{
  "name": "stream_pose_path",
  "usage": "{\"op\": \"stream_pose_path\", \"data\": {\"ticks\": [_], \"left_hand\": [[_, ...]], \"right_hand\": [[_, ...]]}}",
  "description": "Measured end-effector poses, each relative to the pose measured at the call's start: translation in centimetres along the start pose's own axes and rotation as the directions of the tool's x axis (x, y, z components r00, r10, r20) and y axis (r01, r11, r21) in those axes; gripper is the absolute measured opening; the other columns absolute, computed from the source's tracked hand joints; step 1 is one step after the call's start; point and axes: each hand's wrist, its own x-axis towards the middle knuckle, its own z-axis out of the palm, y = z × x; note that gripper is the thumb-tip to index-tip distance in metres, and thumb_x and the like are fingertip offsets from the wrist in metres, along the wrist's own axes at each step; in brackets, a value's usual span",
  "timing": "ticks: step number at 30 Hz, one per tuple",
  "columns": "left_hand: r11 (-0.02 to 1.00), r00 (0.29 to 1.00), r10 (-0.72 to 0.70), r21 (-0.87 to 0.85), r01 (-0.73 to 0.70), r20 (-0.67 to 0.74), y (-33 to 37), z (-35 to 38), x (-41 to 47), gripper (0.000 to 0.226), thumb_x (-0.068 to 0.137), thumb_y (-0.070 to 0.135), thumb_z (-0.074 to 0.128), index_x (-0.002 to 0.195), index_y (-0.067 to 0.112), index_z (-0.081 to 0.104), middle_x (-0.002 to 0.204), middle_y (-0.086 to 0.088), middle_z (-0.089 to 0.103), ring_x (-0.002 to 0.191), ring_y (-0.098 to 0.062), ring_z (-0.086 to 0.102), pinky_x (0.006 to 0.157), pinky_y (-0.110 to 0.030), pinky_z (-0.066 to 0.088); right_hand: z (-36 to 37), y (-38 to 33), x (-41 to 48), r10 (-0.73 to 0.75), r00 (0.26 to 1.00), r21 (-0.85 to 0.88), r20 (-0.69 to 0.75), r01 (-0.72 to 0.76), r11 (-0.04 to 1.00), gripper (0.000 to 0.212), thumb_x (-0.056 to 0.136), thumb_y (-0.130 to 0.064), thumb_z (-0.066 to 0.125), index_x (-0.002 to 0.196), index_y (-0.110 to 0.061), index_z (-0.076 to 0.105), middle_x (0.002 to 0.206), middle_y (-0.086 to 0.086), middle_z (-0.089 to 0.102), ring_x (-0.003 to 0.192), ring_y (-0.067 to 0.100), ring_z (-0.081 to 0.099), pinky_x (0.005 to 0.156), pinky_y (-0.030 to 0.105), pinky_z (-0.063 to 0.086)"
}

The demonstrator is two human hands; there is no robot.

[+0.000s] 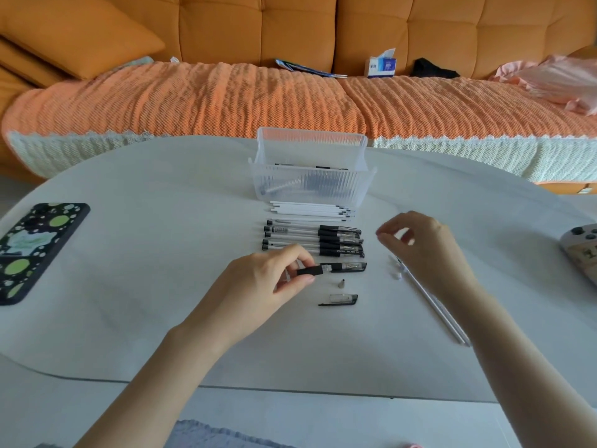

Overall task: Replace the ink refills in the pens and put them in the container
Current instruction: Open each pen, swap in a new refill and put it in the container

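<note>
My left hand (274, 276) pinches a pen barrel (310, 270) by its black grip, its open threaded end pointing right toward a capped pen end (350, 267). A small metal tip cone (341, 282) and a loose clear-and-black cap (339, 299) lie just in front. My right hand (420, 247) hovers to the right with curled, slightly parted fingers and nothing visible in them. Beneath it lie long thin refills (433, 305) and small white bits (397, 274). A row of capped pens (313, 240) and white refills (310, 211) lie before the clear ribbed container (311, 185), which holds pens.
A phone in a black spotted case (32, 250) lies at the table's left edge. A game controller (581, 247) sits at the right edge. Behind the table is a sofa with an orange blanket (226, 98) and a tissue box (381, 64).
</note>
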Motion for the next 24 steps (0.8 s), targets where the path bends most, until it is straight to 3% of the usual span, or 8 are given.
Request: {"op": "stream_pose_path", "data": {"ticks": [5, 15, 20, 24], "left_hand": [[1.000, 1.000, 0.016, 0.001, -0.016, -0.011, -0.2, -0.1, 0.2, 0.011, 0.088, 0.040, 0.059, 0.096, 0.035, 0.055, 0.078, 0.017, 0.060, 0.067, -0.002, 0.053, 0.062, -0.020, 0.046], [0.999, 0.999, 0.033, -0.008, -0.033, -0.004, -0.4, -0.4, 0.0, 0.011, 0.088, 0.039, 0.058, 0.096, 0.033, 0.055, 0.077, 0.016, 0.061, 0.065, -0.001, 0.053, 0.060, -0.018, 0.045], [1.000, 1.000, 0.023, -0.002, -0.023, -0.018, -0.5, -0.5, 0.0, 0.012, 0.088, 0.040, 0.059, 0.097, 0.032, 0.056, 0.078, 0.017, 0.060, 0.064, 0.002, 0.050, 0.061, -0.018, 0.044], [1.000, 0.999, 0.021, -0.018, -0.022, -0.033, -0.6, -0.6, -0.1, 0.013, 0.088, 0.040, 0.058, 0.098, 0.033, 0.055, 0.081, 0.016, 0.061, 0.069, -0.003, 0.056, 0.064, -0.020, 0.047]], "right_hand": [[2.5, -1.9, 4.9, -0.161, 0.979, -0.088, 0.126, 0.173, 0.981, 0.012, 0.087, -0.014, 0.061, 0.090, -0.021, 0.070, 0.086, -0.011, 0.058, 0.076, 0.012, 0.056, 0.067, 0.027, 0.042], [4.8, -2.2, 7.9, -0.144, 0.954, -0.285, 0.263, 0.220, 0.933, 0.009, 0.084, -0.012, 0.067, 0.087, -0.020, 0.069, 0.094, -0.006, 0.061, 0.084, 0.013, 0.058, 0.070, 0.025, 0.042], [4.9, -1.8, 7.6, -0.198, 0.952, -0.314, 0.234, 0.267, 0.911, 0.005, 0.084, -0.020, 0.067, 0.089, -0.019, 0.069, 0.092, -0.006, 0.056, 0.094, 0.013, 0.052, 0.072, 0.025, 0.038], [4.0, -1.7, 6.4, -0.208, 0.964, -0.248, 0.167, 0.245, 0.937, 0.006, 0.089, -0.020, 0.060, 0.091, -0.018, 0.066, 0.092, -0.007, 0.058, 0.087, 0.010, 0.050, 0.070, 0.025, 0.036]]}}
